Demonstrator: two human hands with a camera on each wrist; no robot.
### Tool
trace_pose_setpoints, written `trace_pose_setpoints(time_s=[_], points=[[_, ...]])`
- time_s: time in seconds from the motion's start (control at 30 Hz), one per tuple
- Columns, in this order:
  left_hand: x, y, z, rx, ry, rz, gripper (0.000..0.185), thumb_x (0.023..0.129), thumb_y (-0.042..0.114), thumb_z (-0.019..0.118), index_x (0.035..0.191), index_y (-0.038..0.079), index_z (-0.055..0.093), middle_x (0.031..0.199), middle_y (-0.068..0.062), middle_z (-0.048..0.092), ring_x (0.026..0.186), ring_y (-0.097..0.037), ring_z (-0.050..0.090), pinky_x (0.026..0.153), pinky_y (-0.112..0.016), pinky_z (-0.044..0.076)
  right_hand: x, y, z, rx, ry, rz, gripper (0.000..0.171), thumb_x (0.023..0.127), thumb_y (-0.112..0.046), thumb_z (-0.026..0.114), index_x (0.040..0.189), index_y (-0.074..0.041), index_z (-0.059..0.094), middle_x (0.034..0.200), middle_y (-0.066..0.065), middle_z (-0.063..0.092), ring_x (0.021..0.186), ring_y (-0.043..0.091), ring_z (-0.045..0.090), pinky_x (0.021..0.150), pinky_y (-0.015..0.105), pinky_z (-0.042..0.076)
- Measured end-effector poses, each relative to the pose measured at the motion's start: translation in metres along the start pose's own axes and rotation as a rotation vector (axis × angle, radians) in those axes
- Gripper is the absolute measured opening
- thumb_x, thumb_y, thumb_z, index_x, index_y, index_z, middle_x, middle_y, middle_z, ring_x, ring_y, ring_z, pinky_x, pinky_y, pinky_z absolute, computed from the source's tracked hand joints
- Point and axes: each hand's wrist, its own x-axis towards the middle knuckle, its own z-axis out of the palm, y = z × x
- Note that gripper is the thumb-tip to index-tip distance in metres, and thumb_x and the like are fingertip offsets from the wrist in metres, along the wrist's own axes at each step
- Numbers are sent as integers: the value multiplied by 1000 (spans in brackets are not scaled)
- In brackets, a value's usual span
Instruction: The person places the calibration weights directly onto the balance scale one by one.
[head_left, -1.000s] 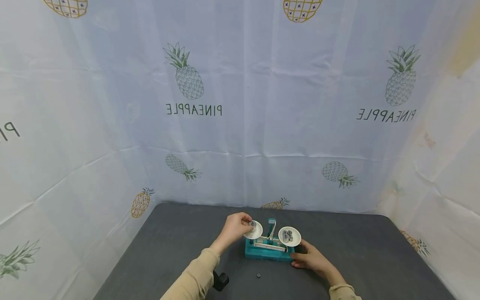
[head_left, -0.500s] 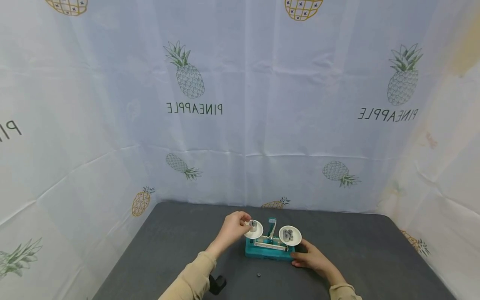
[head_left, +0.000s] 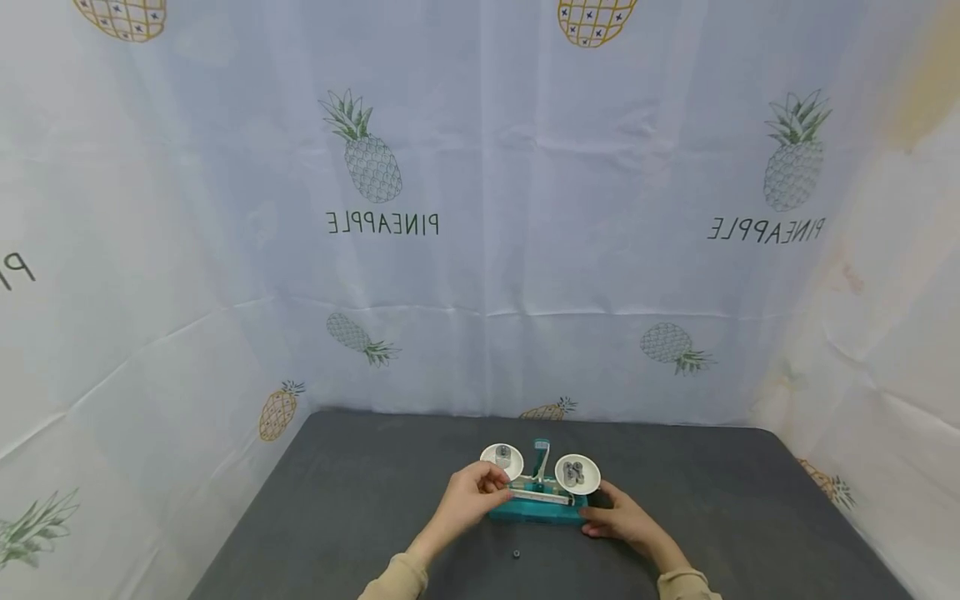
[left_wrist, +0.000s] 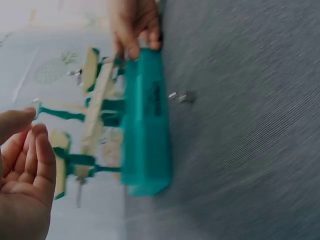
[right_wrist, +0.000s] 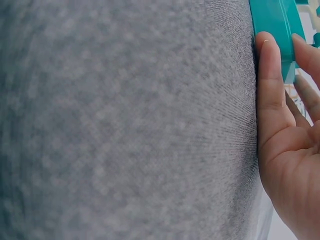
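Balance scale (head_left: 538, 492): teal base on the dark table (head_left: 337, 508), mid-front
Left pan (head_left: 502, 457): one weight
Right pan (head_left: 577, 473): several weights
Left hand (head_left: 471, 493): head view suggests contact; its wrist view shows relaxed fingers (left_wrist: 35, 160) apart from the beam
Right hand (head_left: 618, 518): curled round the base's end, thumb (right_wrist: 270, 90) flat against it
Loose weight (head_left: 517, 553): on table, near front edge

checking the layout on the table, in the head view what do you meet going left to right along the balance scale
left hand → left pan with one small weight → teal centre post → right pan with several weights → right hand at the scale's right end
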Motion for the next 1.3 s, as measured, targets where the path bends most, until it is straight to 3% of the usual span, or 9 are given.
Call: trace_pose_setpoints(time_s=[0.2, 0.6, 0.77, 1.3], points=[[-15, -17, 16, -81, -72, -60, 11, 80, 13, 71, 87, 5, 68, 75, -9, 65, 58, 3, 51, 51, -14, 43, 1, 4, 2, 12, -9, 1, 90, 88, -16, 64, 143, 13, -1, 106, 17, 56, 76, 13, 67, 72, 29, 58], [-30, -44, 31, -44, -135, -133, 10, 71, 2, 73, 79, 1, 66, 67, 0, 63, 54, 3, 50, 49, -14, 44, 4, 5, 4, -14, 15, -6, 88, 88, -17, 64, 144, 13, 1, 108, 20, 55, 76, 14, 67, 72, 31, 58], [-32, -51, 36, -48, -172, -113, 13, 68, -1, 74, 79, 0, 67, 68, -1, 65, 55, 5, 52, 51, -14, 46, 3, 3, 3, -24, 27, -8, 88, 88, -17, 64, 143, 13, 2, 109, 22, 54, 76, 14, 67, 71, 30, 58], [-34, -54, 48, 65, -133, -79, 11, 67, -3, 72, 72, 5, 66, 66, 5, 62, 54, 8, 49, 51, -13, 45, -1, 3, 2, -42, 24, -13, 87, 88, -18, 63, 144, 12, 4, 113, 25, 51, 77, 15, 67, 72, 30, 58]])
